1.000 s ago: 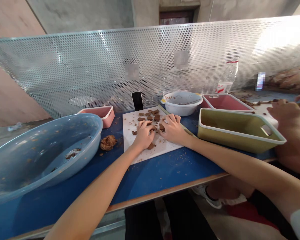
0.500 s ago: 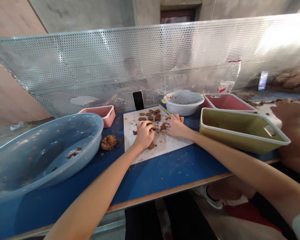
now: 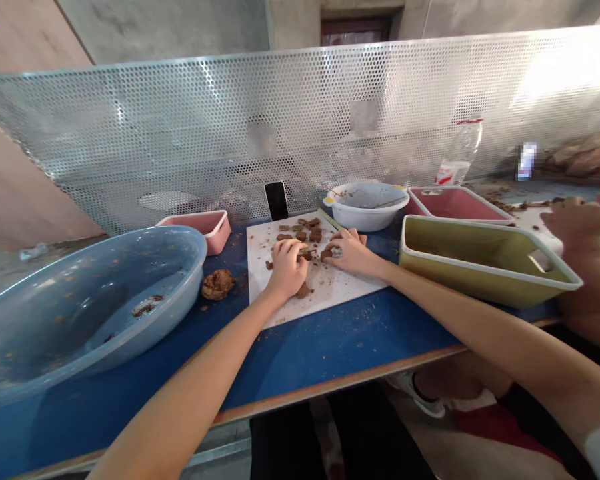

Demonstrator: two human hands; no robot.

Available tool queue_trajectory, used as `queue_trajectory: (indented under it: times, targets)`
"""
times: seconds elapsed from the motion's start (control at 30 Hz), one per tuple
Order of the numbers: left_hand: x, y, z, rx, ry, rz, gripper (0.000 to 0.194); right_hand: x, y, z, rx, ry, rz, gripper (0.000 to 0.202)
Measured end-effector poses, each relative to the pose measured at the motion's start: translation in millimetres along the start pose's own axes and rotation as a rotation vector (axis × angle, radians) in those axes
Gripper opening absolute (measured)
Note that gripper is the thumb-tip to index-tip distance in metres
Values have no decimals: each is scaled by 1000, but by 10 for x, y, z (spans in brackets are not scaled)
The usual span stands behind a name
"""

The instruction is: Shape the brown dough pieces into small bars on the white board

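Note:
On a white cutting board [image 3: 330, 290] lie several small brown chunks [image 3: 301, 236], with crumbs scattered round them. My left hand [image 3: 286, 270] is closed, its fingers curled at one brown chunk [image 3: 305, 255] near the board's middle. My right hand [image 3: 353, 255] pinches another brown piece [image 3: 326, 255] between thumb and fingertips, just to the right. A further chunk [image 3: 303, 291] lies below my left hand, partly covered by it. Left of the board a rough brown lump [image 3: 218, 285] sits on the blue tabletop [image 3: 325, 353].
A big blue basin [image 3: 190, 267] stands at left, a pink box [image 3: 215, 230] behind it. A phone [image 3: 277, 201] leans against the perforated panel. To the right are a white bowl [image 3: 367, 217], a pink bin [image 3: 460, 203], a green bin [image 3: 480, 273], a bottle [image 3: 457, 153] and another person's hand [image 3: 583, 227].
My left hand has shifted very slightly to the left, showing a bit more of the chunk at its fingertips. My right hand has hardly moved.

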State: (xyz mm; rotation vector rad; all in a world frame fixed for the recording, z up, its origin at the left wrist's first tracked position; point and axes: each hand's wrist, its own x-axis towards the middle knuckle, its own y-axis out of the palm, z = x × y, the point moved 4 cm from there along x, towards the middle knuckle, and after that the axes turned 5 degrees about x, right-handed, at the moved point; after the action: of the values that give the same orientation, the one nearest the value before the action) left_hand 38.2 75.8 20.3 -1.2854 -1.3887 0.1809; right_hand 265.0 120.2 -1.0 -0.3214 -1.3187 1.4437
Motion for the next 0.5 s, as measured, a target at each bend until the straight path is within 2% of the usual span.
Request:
queue_trajectory:
  times: [0.17, 0.5]
  targets:
    - [-9, -2, 35, 20, -18, -85, 38, 7, 4, 12, 71, 27, -17, 38]
    - [-14, 17, 40, 4, -22, -91, 33, 23, -24, 27, 23, 83, -64, 37]
